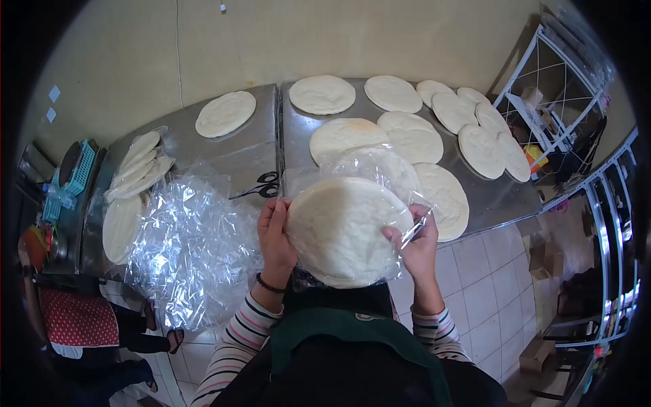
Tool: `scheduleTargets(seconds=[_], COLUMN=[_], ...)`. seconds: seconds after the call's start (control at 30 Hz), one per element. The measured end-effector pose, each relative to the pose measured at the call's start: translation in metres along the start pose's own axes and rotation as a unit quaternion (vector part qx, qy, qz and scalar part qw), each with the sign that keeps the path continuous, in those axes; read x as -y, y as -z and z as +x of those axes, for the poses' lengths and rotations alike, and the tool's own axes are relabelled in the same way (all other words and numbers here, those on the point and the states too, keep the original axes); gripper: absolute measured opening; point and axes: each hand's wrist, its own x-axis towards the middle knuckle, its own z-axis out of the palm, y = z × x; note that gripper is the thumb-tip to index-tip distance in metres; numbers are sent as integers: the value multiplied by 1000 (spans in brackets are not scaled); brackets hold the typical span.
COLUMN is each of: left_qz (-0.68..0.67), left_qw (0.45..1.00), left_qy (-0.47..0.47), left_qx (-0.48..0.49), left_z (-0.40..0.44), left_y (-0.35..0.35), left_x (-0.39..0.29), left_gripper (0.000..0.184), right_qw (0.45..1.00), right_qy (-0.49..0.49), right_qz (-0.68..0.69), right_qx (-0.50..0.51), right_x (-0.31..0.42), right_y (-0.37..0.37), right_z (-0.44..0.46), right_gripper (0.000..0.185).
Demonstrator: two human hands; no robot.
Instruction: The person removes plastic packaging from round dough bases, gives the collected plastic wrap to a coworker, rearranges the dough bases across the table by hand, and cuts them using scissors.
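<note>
Between my two hands is a round, pale flatbread [342,234], held in front of my body at the near edge of the metal table. Clear plastic wraps around its right side and shows above its far edge. My left hand [276,241] grips the left rim, fingers curled behind. On the opposite rim, my right hand [419,244] pinches bread and plastic together, its thumb on top. Just beyond lie more flatbreads [441,200], one partly under clear film. Black scissors [261,185] rest to the left, close to a big heap of clear plastic bags [193,247].
Several bagged flatbreads [139,166] are stacked at the table's left end. More loose ones [481,149] overlap at the right, before a white metal rack [536,95]. A turquoise basket [78,176] stands far left. Another person in a red patterned garment [78,317] is at lower left.
</note>
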Motion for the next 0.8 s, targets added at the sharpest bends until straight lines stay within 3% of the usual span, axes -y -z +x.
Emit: scheduleTargets(seconds=[0.07,0.13,0.2,0.27,0.3,0.43,0.6,0.67,0.73,0.8], left_qz=[-9,38,86,19,19,0,54,54,81,110], left_qw=[996,988,974,991,991,993,987,992,991,989], left_qy=[7,59,112,116,116,113,86,81,71,72], left_qx=[92,137,179,65,63,-46,-122,-82,-75,-60], left_z=[-3,-10,-11,-4,-3,-2,-3,-4,-13,-23], left_y=[-2,-9,-7,0,1,4,7,7,-8,-19], left_x=[-11,-20,-20,-12,-8,1,19,20,15,11], left_gripper=[12,11,11,9,9,10,10,11,11,13], right_qw=[997,958,950,953,953,964,935,947,974,969], right_qy=[-52,-116,-155,-172,-172,-179,-153,-86,76,100], right_qz=[-34,8,22,41,41,165,266,204,72,-7], right_qx=[54,263,271,246,247,109,-179,-233,-200,-226], right_x=[9,14,20,23,23,16,13,31,56,80], right_y=[18,30,32,30,34,69,131,156,154,143], right_z=[4,5,3,3,3,2,5,9,25,42], right_gripper=[52,54,58,55,55,52,56,56,51,48])
